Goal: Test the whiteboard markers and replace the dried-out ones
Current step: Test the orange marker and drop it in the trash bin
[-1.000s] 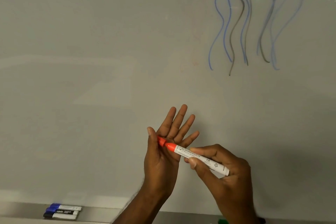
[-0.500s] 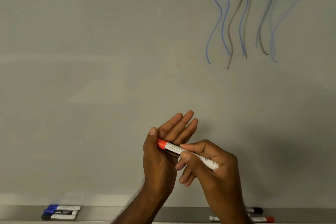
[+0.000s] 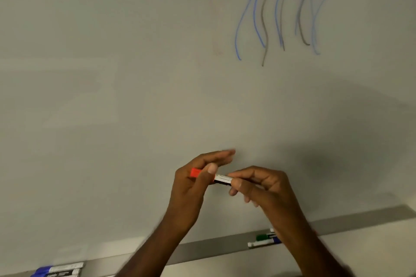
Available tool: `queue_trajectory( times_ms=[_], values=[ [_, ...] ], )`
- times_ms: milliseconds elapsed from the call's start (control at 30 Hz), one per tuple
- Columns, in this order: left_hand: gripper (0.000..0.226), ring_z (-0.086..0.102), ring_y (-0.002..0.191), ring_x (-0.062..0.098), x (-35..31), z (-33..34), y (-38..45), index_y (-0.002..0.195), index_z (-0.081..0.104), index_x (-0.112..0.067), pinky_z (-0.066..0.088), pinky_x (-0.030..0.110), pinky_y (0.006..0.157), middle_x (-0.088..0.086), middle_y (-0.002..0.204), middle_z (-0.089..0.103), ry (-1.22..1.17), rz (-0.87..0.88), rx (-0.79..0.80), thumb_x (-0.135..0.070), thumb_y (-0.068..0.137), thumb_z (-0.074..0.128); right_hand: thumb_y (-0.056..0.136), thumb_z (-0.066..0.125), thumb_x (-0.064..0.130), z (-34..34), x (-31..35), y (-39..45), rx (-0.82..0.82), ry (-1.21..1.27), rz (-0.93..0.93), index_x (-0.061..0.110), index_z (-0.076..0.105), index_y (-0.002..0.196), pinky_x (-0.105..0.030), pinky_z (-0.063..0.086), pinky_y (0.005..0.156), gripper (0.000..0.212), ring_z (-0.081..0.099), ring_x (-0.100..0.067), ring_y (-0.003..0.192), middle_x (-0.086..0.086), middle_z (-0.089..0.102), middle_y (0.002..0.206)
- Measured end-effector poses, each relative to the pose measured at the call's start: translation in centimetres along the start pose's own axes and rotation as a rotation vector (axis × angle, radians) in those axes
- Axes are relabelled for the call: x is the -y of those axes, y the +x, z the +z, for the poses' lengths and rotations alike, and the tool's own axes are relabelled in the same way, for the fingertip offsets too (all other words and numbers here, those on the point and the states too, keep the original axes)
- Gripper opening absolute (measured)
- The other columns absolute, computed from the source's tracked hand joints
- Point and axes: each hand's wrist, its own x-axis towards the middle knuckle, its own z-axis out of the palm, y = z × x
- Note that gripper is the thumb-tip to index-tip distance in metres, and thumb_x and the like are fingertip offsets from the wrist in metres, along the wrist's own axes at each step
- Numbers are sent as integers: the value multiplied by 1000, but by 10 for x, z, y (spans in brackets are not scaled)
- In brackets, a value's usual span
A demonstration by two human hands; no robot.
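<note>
A white marker with an orange-red cap (image 3: pixel 211 176) lies level between both hands in front of the whiteboard (image 3: pixel 135 74). My left hand (image 3: pixel 198 182) holds the capped end, thumb pressed on the barrel just right of the cap, fingers stretched behind it. My right hand (image 3: pixel 258 186) pinches the white barrel's other end with thumb and curled fingers. Wavy blue and grey-brown test lines (image 3: pixel 279 11) mark the board at upper right.
The grey marker tray (image 3: pixel 213 247) runs along the board's lower edge. Blue and black markers (image 3: pixel 58 271) lie at its left end. A green-capped marker (image 3: pixel 264 237) and others lie near my right forearm, partly hidden.
The marker's cap has gone deeper into my left hand, whose thumb now presses the barrel. The marker turned level, both hands drew together, and the view tilted down.
</note>
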Motion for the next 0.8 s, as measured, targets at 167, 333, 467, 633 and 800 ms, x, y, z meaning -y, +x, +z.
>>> queue_trajectory(
  times_ms=[167, 333, 467, 633, 800],
  values=[
    [18, 70, 61, 27, 41, 27, -1, 91, 76, -10, 61, 37, 61, 11, 74, 74, 45, -178, 34, -21, 77, 79, 86, 75, 20, -40, -31, -18, -151, -303, -5, 25, 77, 98, -27, 60, 75, 14, 72, -11, 88, 11, 76, 91],
    [17, 72, 69, 18, 94, 73, -12, 91, 79, -18, 58, 26, 65, 0, 83, 77, 166, -250, 354, -22, 74, 81, 88, 65, 40, -88, -75, -68, -183, -808, 62, 28, 76, 105, -30, 55, 75, 24, 65, -8, 84, 15, 73, 92],
    [18, 66, 79, -2, 176, 106, -47, 98, 77, -34, 51, 20, 69, -16, 93, 75, 581, -118, 807, -46, 84, 75, 95, 60, 38, -111, -142, -132, -43, -1039, 291, 30, 75, 110, -20, 39, 78, 22, 56, -6, 89, 10, 74, 104],
    [66, 65, 106, 15, 250, 153, -112, 127, 64, -28, 43, 21, 88, -4, 119, 70, 721, -205, 1212, -67, 88, 28, 96, 33, 53, -123, -260, -231, -73, -965, 576, 27, 75, 106, -29, 35, 103, 50, 65, -21, 101, 3, 73, 105],
    [40, 64, 111, 22, 312, 200, -139, 133, 61, -17, 33, 15, 90, 7, 122, 68, 726, -273, 1323, -41, 101, 53, 87, 65, 30, -151, -330, -276, -86, -926, 682, 29, 76, 107, -42, 52, 91, 23, 66, -21, 95, 5, 75, 99]
  ],
)
